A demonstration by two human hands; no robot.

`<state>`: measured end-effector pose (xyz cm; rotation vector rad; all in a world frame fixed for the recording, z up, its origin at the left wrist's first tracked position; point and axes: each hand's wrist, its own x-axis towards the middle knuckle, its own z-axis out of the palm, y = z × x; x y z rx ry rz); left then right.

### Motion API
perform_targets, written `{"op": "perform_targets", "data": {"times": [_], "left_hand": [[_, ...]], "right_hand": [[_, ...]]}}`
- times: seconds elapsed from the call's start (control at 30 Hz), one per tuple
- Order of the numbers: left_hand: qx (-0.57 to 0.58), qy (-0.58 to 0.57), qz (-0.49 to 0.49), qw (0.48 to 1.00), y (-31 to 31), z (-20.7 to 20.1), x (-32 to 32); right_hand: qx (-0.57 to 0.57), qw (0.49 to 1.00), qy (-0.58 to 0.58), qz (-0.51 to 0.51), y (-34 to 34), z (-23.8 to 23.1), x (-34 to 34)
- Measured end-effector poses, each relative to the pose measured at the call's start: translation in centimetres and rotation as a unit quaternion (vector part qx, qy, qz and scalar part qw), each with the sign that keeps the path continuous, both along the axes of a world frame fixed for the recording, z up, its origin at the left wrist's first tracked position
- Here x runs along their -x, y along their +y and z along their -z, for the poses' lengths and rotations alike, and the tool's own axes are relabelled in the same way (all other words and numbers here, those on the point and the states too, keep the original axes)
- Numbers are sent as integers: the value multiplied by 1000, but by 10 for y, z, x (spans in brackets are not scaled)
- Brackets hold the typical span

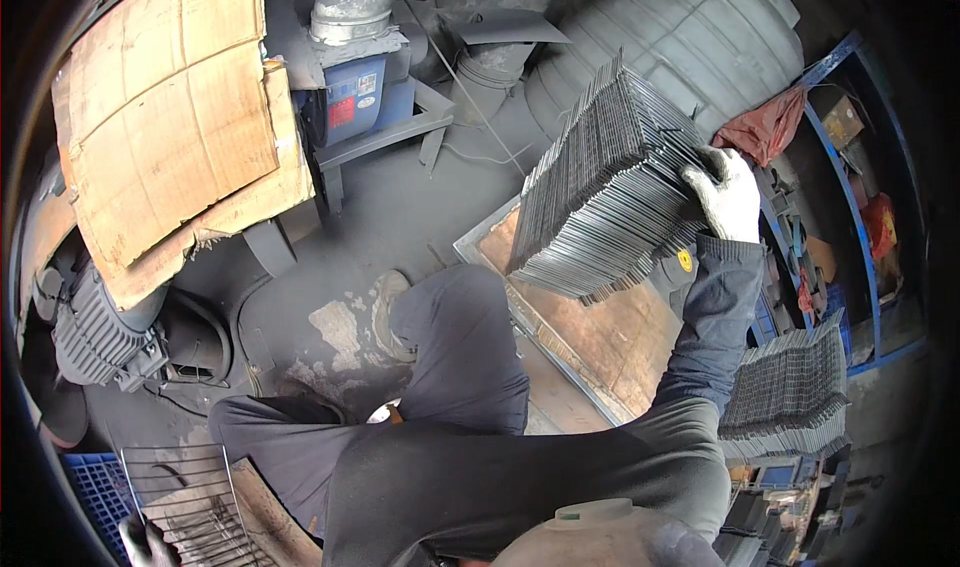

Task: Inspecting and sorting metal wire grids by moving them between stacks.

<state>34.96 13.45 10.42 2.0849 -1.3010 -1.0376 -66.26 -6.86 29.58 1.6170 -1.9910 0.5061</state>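
My right hand (730,195), in a pale glove, is at the right end of a tall stack of dark wire racks (610,187). Its thumb and fingers close on the edge of the stack, which stands on a brown-topped low platform (620,342). Down at the lower left, my left hand (147,544) is partly cut off by the picture's dark rim. That gloved hand grips the edge of a single wire rack (190,502), held beside my left leg. Part of a blue plastic crate (95,487) shows behind this rack.
Cardboard sheets (175,117) cover something at the upper left, above a grey motor (95,327). A blue box on a metal stand (355,97) sits under a duct (370,2). Another stack of racks (785,392) stands at right, near blue shelving (865,217). A large ribbed grey tank (680,47) lies behind.
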Motion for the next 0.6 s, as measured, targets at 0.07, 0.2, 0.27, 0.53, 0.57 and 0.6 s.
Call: {"op": "perform_targets", "data": {"times": [0.07,0.2,0.27,0.53,0.57,0.6], "left_hand": [[128,196,111,966,-31,-25,62],[160,-226,71,958,-56,-66,150],[175,-40,81,981,-58,-44,111],[230,-110,-12,967,-119,-81,239],[250,-84,-37,964,-119,-74,236],[253,-66,-21,965,-137,-64,241]], "right_hand": [[-1,1000,-11,0,1,-1,-4],[-16,999,-25,-10,12,-3,-5],[-15,999,-26,-19,14,6,-1],[0,1000,14,-20,4,14,-10],[0,999,36,-26,2,17,-10],[-1,997,76,-7,17,10,-11]]}}
